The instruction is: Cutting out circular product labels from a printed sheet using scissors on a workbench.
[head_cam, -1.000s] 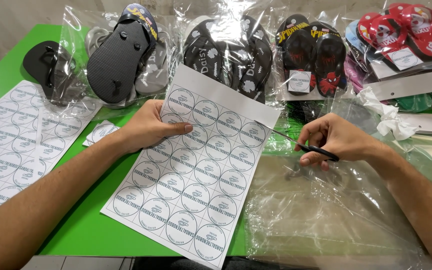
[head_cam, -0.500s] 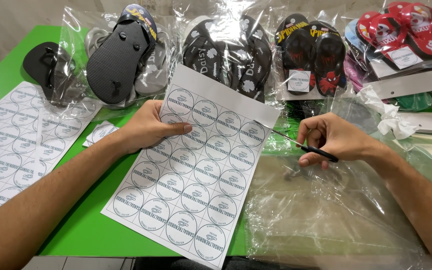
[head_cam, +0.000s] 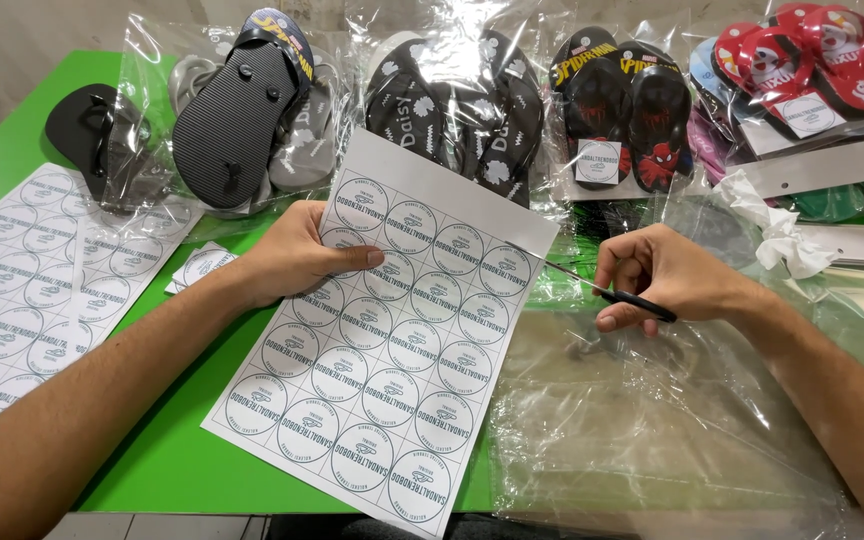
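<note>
Behind sticker sheet [head_cam: 392, 345], bagged flip-flops [head_cam: 457, 110]

— What moved since a moment ago?

— Almost nothing. The only bit that looks a little different is the right hand [head_cam: 672, 280], in the middle right of the frame.

— What did it do?

— Its fingers closed a tiny bit more on the black scissors [head_cam: 632, 298]. The handle sits a touch lower now.

— And the pointy end?

— It went a hair closer to the right edge of the sticker sheet [head_cam: 402, 330]. The move is so small that I can hardly tell.

— Is the paper cut now?

— I can't see a cut there.
</note>
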